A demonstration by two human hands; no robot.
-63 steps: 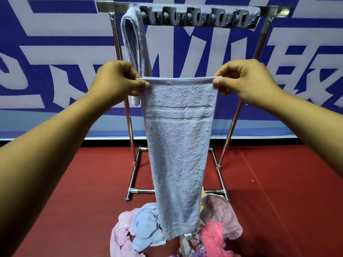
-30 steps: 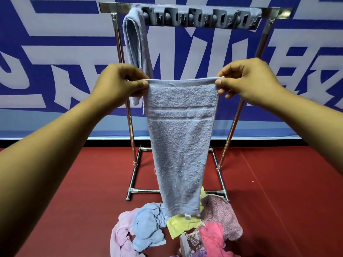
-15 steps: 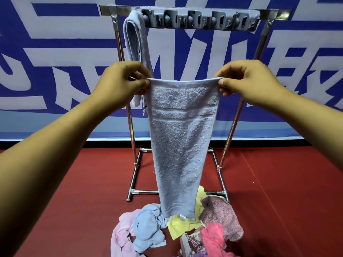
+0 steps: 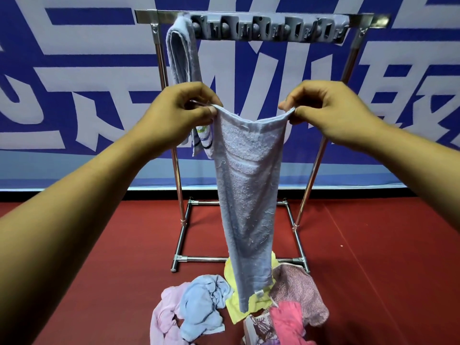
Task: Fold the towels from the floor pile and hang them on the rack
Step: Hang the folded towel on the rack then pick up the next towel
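Hung towel (image 4: 181, 53) at rack's (image 4: 261, 16) left end

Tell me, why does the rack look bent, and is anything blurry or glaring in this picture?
Head view: the wide-angle lens bows the rack, so its posts lean inward towards the floor, and stretches the forearms near the edges. Focus is sharp on the held towel, pinched by the left hand and right hand. Lighting is even; only faint sheen on the metal; soft shadows under the floor pile.

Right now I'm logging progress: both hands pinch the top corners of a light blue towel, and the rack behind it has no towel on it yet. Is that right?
Not quite. The left hand and right hand do pinch the top corners of the light blue towel, but the rack already carries one folded towel, draped over the left end of its top bar, as the head view shows.
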